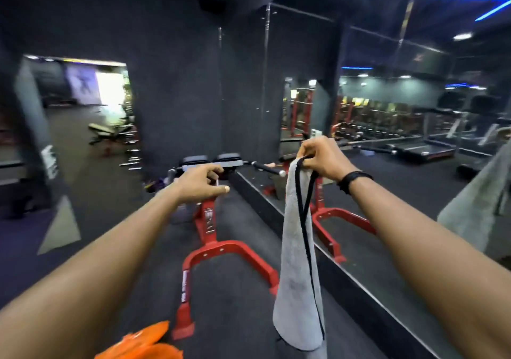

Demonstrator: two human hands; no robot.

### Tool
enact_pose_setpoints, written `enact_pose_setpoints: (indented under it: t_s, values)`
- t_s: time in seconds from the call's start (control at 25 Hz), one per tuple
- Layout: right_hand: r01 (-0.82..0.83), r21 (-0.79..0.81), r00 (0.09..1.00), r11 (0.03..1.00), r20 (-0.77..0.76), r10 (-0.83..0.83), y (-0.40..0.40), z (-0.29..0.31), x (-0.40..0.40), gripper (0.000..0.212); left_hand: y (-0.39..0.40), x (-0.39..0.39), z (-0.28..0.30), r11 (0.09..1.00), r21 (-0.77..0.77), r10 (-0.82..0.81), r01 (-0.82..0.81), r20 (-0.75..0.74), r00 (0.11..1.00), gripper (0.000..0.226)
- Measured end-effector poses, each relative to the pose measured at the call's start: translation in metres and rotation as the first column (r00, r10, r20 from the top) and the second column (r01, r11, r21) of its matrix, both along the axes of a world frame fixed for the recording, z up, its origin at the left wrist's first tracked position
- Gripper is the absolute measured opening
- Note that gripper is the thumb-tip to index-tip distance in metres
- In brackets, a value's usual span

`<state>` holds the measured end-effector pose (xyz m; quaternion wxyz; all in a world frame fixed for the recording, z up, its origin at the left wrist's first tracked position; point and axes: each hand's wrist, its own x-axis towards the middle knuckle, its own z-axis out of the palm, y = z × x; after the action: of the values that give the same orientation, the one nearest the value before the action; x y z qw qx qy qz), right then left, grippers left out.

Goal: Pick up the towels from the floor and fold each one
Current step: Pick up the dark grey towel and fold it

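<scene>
**While one towel hangs, the fold waits**

Though a red steel exercise frame point(218, 245) fills the centre of the frame, the work is the grey towel point(297, 262): soft, nappy, black-edged, hanging long and doubled at centre right. The right hand point(323, 158) pinches its top edge. The left hand point(203, 183), loosely curled, holds nothing. Folding seems under way; next, the free hand likely needs the hanging end.

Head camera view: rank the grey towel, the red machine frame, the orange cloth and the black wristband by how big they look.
1. red machine frame
2. grey towel
3. orange cloth, cut off by the picture's edge, so unsure
4. black wristband
</scene>
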<state>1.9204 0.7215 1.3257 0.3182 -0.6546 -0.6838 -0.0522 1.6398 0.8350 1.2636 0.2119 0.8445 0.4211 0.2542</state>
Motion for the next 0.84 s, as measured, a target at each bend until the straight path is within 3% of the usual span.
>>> enact_pose_setpoints:
  t_s: [0.24, 0.4, 0.64, 0.84]
  values:
    - [-0.173, -0.014, 0.985, 0.985, 0.016, 0.173, 0.078, 0.006, -0.114, 0.009, 0.015, -0.158, 0.012, 0.962, 0.005, 0.272, -0.272, -0.019, 0.962, 0.056]
    - [-0.235, -0.031, 0.971, 0.971, 0.038, 0.236, 0.134, 0.007, -0.192, 0.013, 0.043, -0.249, 0.014, 0.928, 0.022, 0.371, -0.371, -0.025, 0.928, 0.060]
    - [-0.257, -0.102, 0.963, 0.961, 0.052, 0.263, 0.205, 0.008, -0.300, 0.013, 0.097, -0.341, 0.026, 0.927, 0.048, 0.374, -0.373, -0.016, 0.927, 0.044]
    - [-0.296, -0.067, 0.955, 0.953, -0.021, 0.296, 0.238, 0.012, -0.378, 0.012, 0.119, -0.343, 0.043, 0.958, 0.066, 0.272, -0.277, 0.078, 0.959, 0.030]
